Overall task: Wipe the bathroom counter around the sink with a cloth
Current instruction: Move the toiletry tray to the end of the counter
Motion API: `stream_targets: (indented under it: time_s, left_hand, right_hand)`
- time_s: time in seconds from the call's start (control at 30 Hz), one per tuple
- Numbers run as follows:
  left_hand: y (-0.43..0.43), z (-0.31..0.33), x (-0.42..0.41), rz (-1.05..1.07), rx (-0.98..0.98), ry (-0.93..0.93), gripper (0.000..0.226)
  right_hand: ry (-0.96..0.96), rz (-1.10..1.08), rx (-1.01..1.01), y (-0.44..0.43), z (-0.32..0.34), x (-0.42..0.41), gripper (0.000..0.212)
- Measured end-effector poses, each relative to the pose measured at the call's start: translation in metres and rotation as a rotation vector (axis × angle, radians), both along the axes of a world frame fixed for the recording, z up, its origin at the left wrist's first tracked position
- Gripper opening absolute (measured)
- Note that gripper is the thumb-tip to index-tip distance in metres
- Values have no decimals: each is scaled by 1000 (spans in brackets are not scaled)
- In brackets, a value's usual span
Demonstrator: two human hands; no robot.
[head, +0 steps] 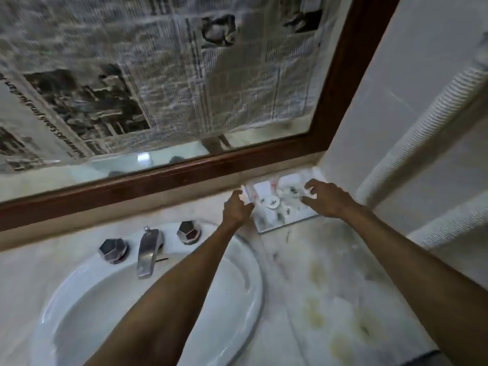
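Both hands reach to the back corner of the surface (330,273), to the right of the sink (148,307), where a shallow white tray (286,221) sits against the wall below the wooden mirror frame (163,180). The left hand (236,210) has its grip narrowed on the tray's left edge; the right hand (326,198) has fingers spread and curled over the small items in the tray (273,203), apparently touching them, though motion blur makes contact uncertain. No cloth is visible anywhere in view, so wiping looks not yet begun; this seems a clearing step.

The main risk is the tray tipping as it lifts, since the two grips are uneven, spilling loose items toward the sink, to the tray's left. The left forearm crosses just right of the tap handle (188,232) and could knock it. Yellowish stains (317,273) lie on the surface right of the sink.
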State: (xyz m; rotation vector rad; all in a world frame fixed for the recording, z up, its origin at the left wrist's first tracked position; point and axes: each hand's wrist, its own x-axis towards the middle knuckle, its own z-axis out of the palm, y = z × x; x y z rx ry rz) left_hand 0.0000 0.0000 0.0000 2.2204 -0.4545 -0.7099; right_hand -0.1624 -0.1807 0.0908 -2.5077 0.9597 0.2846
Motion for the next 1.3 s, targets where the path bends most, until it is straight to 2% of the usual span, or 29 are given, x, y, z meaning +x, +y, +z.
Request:
stream_targets:
  time_s: [0.17,0.33,0.5,0.6,0.7,0.87,1.0,1.17,1.3]
  left_hand:
    - [-23,-29,-5,100,26,43,74]
    - [-34,-36,-2,149,7,41,75]
    - [-17,-40,2,164,26,14,68]
    - [-9,-42,8,174,61,3,71]
    - [-5,-41,15,178,96,15,74]
    - [-4,-42,17,200,79,3,78]
    - [9,-30,10,257,30,-2,80]
    - [49,-6,0,319,11,-15,83]
    - [94,17,-6,371,27,-42,80]
  right_hand:
    - [84,-59,78,-19,-40,-3,52]
    - [56,-108,126,-35,-68,2,52]
    - [-14,-172,141,-54,-92,14,70]
    - [5,-191,102,-65,-104,22,82]
    - [-2,-235,165,-78,-114,31,92]
    - [-57,-316,210,-90,-126,37,95]
    - [-131,-275,150,-81,-129,32,92]
    - [-222,-205,231,-51,-112,29,109]
    - [-318,-84,283,-20,-92,30,98]
